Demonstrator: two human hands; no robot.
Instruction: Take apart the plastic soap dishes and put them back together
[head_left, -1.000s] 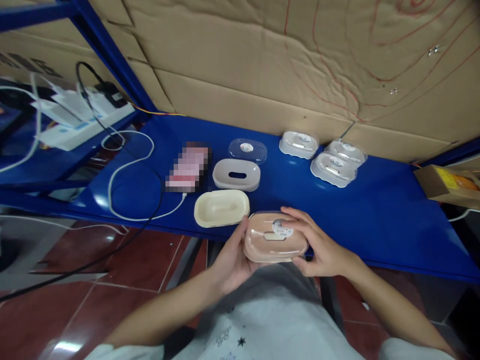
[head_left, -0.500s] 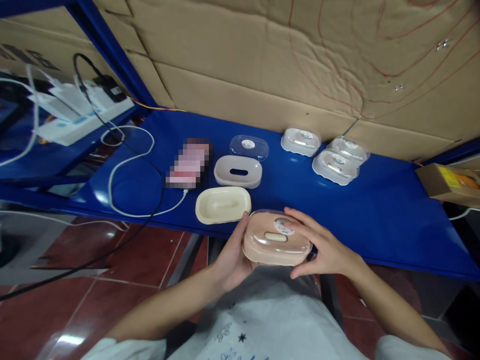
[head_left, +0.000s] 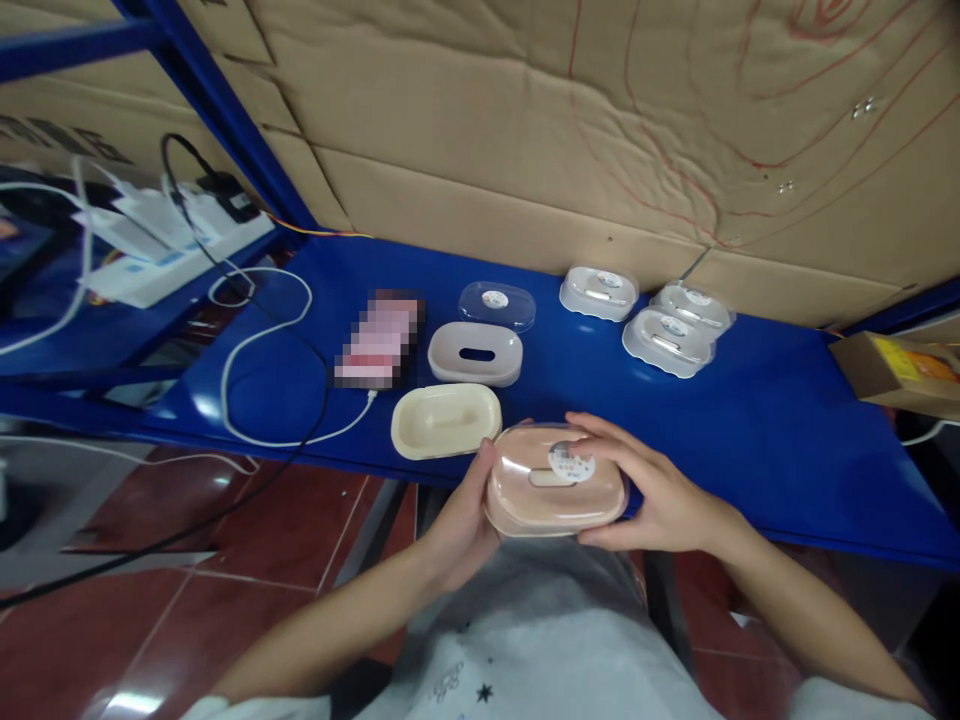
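While left hand (head_left: 461, 520) holds one end, peach case (head_left: 544, 505) sits between right fingers (head_left: 619, 453).

The left forearm (head_left: 337, 620) and right forearm (head_left: 810, 610) slant inward to the desk's (head_left: 765, 440) near edge. The left grip (head_left: 465, 515) is cupped, thumb pointing up toward the far edge, most fingers hidden. Facing it, the right grip (head_left: 664, 500) curves, fingers arched leftward, thumb apart below them.

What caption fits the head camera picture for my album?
Left hand and right hand hold a peach box with a clear lid.
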